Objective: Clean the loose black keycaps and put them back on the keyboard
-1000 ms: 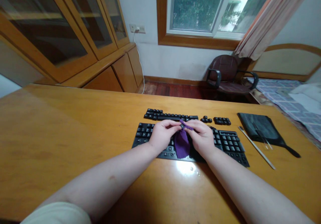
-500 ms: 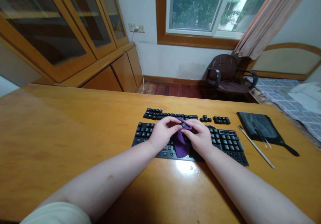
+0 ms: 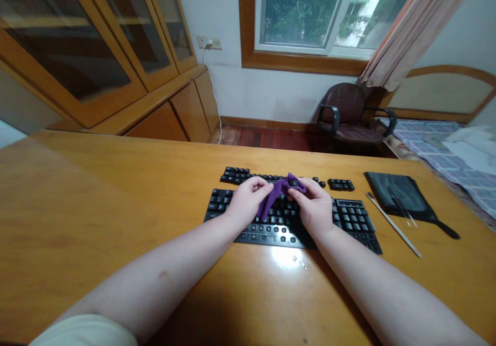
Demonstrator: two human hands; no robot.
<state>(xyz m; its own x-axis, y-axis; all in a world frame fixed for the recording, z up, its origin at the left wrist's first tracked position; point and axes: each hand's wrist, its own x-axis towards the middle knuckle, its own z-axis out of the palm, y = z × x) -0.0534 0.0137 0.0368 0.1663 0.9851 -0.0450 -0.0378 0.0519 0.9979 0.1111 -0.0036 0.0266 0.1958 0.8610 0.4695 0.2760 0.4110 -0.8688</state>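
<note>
Apparently wiping a black key [image 3: 293,183] with a purple cloth [image 3: 270,200] above the keyboard [image 3: 263,237], pinching both between nearly closed fingers of the right hand [image 3: 316,206], gripping cloth likewise with the left hand [image 3: 247,201], and probably needing next a steady pinch.

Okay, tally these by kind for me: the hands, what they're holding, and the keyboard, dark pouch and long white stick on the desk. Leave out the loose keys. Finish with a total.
Hands: 2, left hand and right hand
Held purple cloth: 1
Held dark keycap: 1
Keyboard: 1
Dark pouch: 1
White stick: 1
Total: 7
</note>
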